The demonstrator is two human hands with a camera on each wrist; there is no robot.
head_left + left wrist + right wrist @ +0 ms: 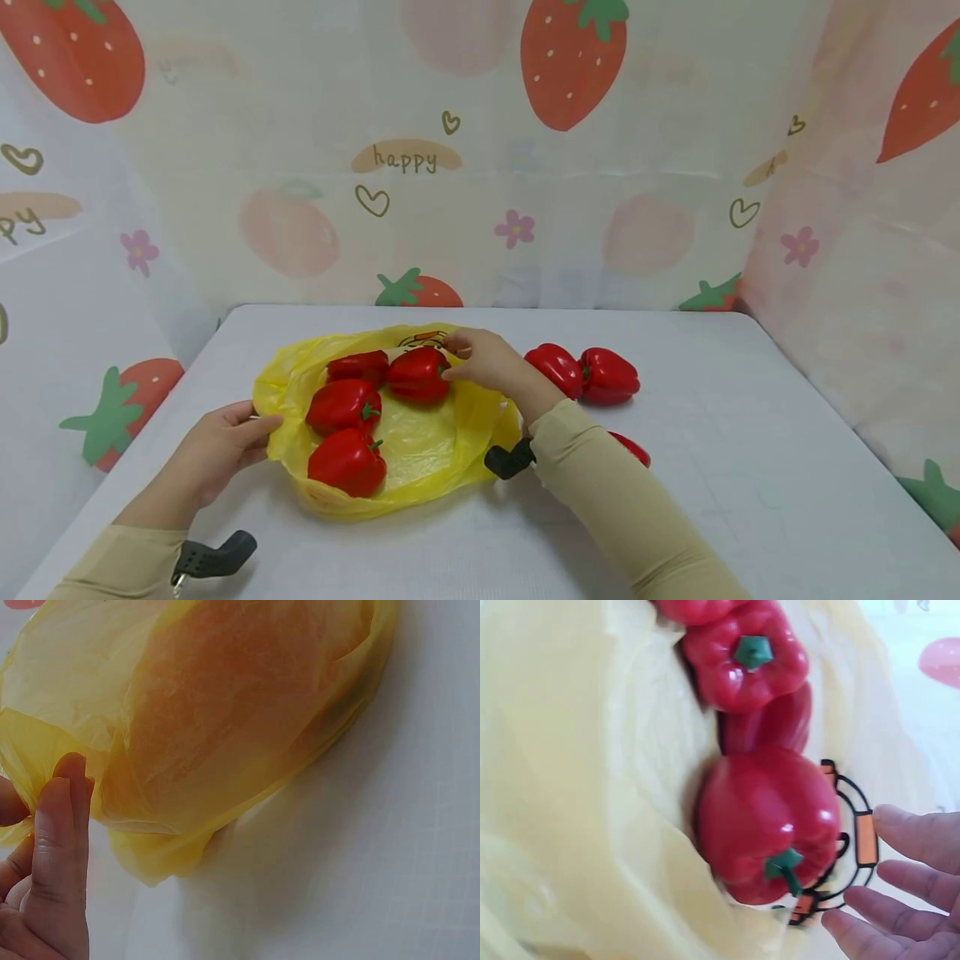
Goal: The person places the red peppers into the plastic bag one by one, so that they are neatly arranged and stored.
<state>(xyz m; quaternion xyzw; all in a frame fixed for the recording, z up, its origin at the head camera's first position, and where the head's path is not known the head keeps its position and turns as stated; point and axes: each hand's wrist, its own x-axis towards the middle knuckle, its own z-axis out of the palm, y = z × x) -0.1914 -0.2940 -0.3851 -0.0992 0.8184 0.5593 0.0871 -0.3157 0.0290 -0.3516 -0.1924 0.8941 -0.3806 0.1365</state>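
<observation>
A yellow plastic bag [416, 442] lies spread on the table with its mouth facing up. Several red bell peppers with green stems sit inside it, among them a front pepper [347, 463] and a back right pepper [417, 377]. My left hand [225, 450] pinches the bag's left rim between thumb and fingers; the left wrist view shows the film gathered at the fingertips [54, 814]. Over the bag's far right side is my right hand [491, 367], fingers spread beside the back right pepper. In the right wrist view a gap shows between those fingers and the pepper [769, 817].
Right of the bag, two more red peppers [609, 377] lie side by side on the white table [720, 467]. Another pepper [632, 447] is mostly hidden behind the right sleeve. A strawberry-patterned sheet [480, 192] hangs behind the table and along both sides.
</observation>
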